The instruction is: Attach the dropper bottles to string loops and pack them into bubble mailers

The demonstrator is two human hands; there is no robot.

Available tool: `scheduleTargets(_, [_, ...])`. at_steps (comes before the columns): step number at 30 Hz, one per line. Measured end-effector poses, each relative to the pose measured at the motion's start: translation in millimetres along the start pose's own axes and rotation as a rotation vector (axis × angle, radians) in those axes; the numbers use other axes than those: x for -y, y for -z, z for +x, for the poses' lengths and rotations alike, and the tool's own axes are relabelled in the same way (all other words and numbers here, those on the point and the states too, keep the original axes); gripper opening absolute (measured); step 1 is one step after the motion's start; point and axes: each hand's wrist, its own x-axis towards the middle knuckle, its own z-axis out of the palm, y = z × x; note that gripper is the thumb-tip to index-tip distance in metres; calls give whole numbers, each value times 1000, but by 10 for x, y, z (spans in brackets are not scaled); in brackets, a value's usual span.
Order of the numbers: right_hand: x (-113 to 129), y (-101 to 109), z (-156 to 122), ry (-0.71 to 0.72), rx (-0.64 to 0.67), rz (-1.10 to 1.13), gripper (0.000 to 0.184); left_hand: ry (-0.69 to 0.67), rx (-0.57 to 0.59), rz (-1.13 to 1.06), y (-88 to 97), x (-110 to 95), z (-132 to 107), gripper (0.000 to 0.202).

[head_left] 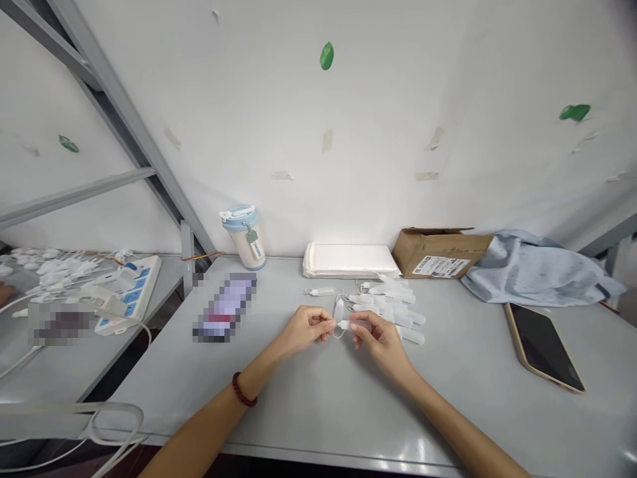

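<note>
Near the middle of the grey table, my right hand (377, 338) is closed around a small translucent white tube (344, 324), its narrow capped end pointing left. From that end a thin white cord (338, 336) hangs in a loop. My left hand (307, 328) pinches at the cord close to the cap; the fingertips hide the exact hold. Just behind my fingers, a similar tube (339, 307) lies on the table. More such tubes (391, 299) with cords form a loose pile behind and right of my right hand. A single tube (320, 292) lies apart to the left.
Along the wall stand a blue-lidded cup (243, 239), a white flat stack (353, 259), a cardboard box (442, 253) and a grey-blue cloth (537, 265). Phones lie left (227, 307) and right (545, 346). A power strip (137, 292) and cables cover the left table.
</note>
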Motion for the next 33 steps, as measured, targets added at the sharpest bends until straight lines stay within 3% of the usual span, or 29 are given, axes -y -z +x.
scheduleTargets(8, [-15,6,-3,11,27,-11,21,-5,9,-2,-42,-10,-2,25])
scheduleTargets(15, [53,71,31,28,76,-30,23,9,54,-3,46,-61,1,29])
scheduleTargets(19, [72,94,36,28,47,-31,25,30,23,-6,99,-96,-1,36])
scheduleTargets(33, [33,37,52,-6,13,-11,25,-7,44,8,103,-70,10,24])
